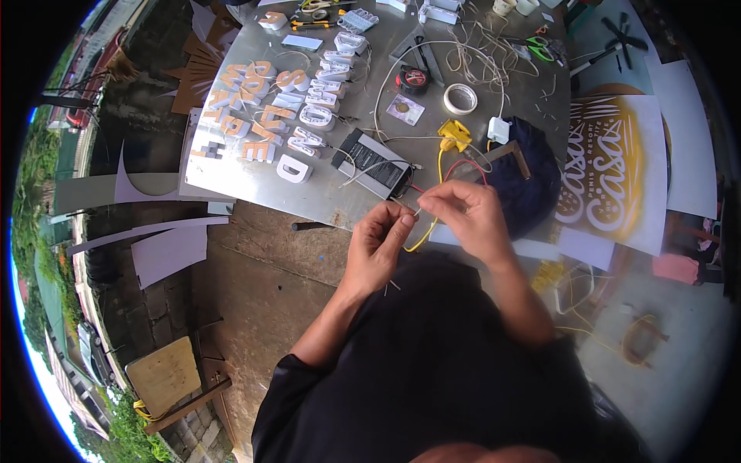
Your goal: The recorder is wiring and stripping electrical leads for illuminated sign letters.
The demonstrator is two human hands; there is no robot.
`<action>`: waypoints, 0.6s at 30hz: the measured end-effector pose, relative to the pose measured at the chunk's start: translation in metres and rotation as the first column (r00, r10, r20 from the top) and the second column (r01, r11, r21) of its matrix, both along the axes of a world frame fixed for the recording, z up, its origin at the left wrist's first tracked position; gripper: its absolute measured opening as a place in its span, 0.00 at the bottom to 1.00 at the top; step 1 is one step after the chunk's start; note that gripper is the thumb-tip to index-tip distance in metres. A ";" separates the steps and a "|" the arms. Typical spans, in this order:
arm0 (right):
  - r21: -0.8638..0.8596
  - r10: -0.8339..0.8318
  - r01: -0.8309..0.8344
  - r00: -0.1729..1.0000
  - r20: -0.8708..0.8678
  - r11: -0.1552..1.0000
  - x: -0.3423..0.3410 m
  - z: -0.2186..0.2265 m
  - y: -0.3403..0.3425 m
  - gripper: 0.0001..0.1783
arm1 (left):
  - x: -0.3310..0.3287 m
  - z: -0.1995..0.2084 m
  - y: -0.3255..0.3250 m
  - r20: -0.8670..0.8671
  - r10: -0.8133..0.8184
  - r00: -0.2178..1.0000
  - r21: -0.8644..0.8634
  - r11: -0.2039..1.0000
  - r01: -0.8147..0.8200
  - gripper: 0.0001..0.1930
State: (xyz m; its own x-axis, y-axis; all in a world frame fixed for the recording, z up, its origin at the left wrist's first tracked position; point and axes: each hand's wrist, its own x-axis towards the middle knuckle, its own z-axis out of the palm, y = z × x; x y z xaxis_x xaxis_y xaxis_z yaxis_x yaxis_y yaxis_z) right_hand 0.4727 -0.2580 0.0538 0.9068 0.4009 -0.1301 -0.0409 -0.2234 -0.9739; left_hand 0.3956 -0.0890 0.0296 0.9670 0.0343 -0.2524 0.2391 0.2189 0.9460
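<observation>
My left hand (380,241) is closed in a pinch on a thin pale wire (417,214), with loose wire ends showing below it near my lap. On the wire's other side, my right hand (472,221) pinches with thumb and forefinger, the fingertips nearly touching those of the left. Just beyond my hands lies a black and silver power supply (374,164) with red and dark leads. A yellow cable runs past my fingers toward a yellow plug or socket (454,136). The exact join between the wires is too small to make out.
White block letters (317,116) stand in rows at the left of the metal table (351,210). Beyond lie a tape measure (413,79), a tape roll (461,99) and tangled wires. Dark blue cloth (532,185), a white plug (499,130) and a stencilled sign (617,170) are right.
</observation>
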 end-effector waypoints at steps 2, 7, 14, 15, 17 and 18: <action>0.032 0.000 0.001 1.000 -0.025 0.999 -0.001 -0.008 0.001 0.07 | -0.002 -0.001 0.001 0.006 0.017 1.000 0.007 1.000 -0.017 0.07; 0.069 0.010 -0.002 0.993 -0.119 0.998 -0.007 -0.010 -0.001 0.08 | -0.006 -0.005 0.004 0.003 0.025 1.000 -0.029 0.999 -0.025 0.08; 0.680 -0.350 -0.085 0.807 0.476 0.728 -0.035 0.097 -0.050 0.18 | -0.002 0.007 -0.015 -0.087 0.165 0.982 -0.210 0.961 -0.180 0.07; 0.686 -0.349 -0.083 0.813 0.467 0.723 -0.044 0.113 -0.058 0.18 | -0.001 0.007 -0.017 -0.119 0.186 0.975 -0.166 0.965 -0.205 0.07; 0.645 -0.168 -0.094 0.928 0.332 0.758 -0.052 0.154 -0.076 0.17 | -0.001 0.010 -0.023 -0.152 0.252 0.956 -0.089 0.960 -0.267 0.07; 0.625 -0.066 -0.112 0.965 0.254 0.773 -0.053 0.169 -0.083 0.17 | -0.004 0.011 -0.026 -0.164 0.276 0.947 -0.074 0.954 -0.291 0.07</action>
